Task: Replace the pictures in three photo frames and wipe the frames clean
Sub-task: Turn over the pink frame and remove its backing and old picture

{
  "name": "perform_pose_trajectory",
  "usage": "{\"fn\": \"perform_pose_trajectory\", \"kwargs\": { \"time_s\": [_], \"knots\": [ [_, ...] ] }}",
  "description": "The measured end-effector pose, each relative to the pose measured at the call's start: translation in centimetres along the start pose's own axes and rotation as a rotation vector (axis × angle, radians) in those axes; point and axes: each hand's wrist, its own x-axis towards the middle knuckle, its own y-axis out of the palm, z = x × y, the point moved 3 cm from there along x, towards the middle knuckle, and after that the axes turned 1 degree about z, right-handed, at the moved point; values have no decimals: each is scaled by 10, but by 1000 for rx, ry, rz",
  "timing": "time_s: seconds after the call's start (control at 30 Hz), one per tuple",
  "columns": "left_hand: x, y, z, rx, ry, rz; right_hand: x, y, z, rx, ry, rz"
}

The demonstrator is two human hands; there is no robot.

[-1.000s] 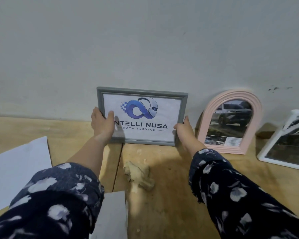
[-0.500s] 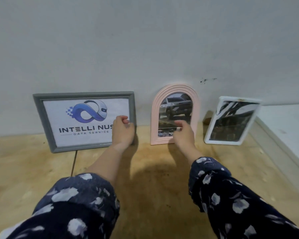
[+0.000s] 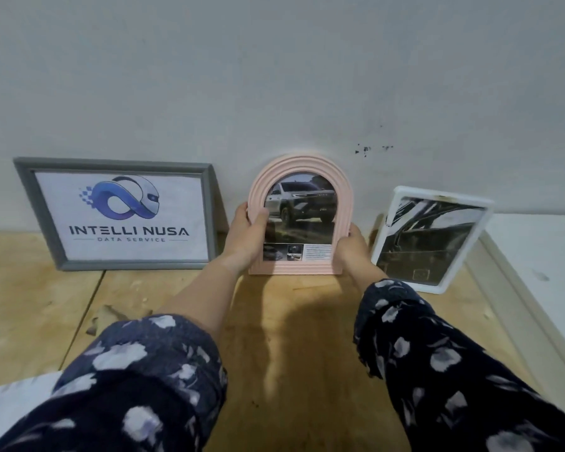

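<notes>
Three frames stand against the wall on a wooden table. A pink arched frame (image 3: 302, 168) with a truck picture is in the middle. My left hand (image 3: 247, 233) grips its left edge, thumb on the front. My right hand (image 3: 353, 246) holds its lower right edge. A grey rectangular frame (image 3: 111, 166) with a blue logo print leans to the left. A white frame (image 3: 480, 223) with a dark picture leans to the right.
A crumpled beige cloth (image 3: 111, 316) lies on the wooden table (image 3: 30, 305), partly hidden by my left sleeve. White paper (image 3: 10, 402) sits at the lower left. A white ledge (image 3: 535, 256) borders the right side.
Both hands left the grey frame and moved right to the pink arched frame, which they now hold by its sides. The view shifted right.
</notes>
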Motion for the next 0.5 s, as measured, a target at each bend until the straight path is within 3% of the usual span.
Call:
{"fn": "perform_pose_trajectory", "kwargs": {
  "time_s": [0.23, 0.37, 0.5],
  "knots": [
    [-10, -20, 12, -91, -130, -127, -12, -5, 25, -23, -212, -34],
    [-25, -45, 15, -78, -189, -165, -38, -4, 58, -187, -424, -15],
    [-44, -79, 8, -51, -133, -285, -78, 7, 76, -401, -678, -116]
  ]
}}
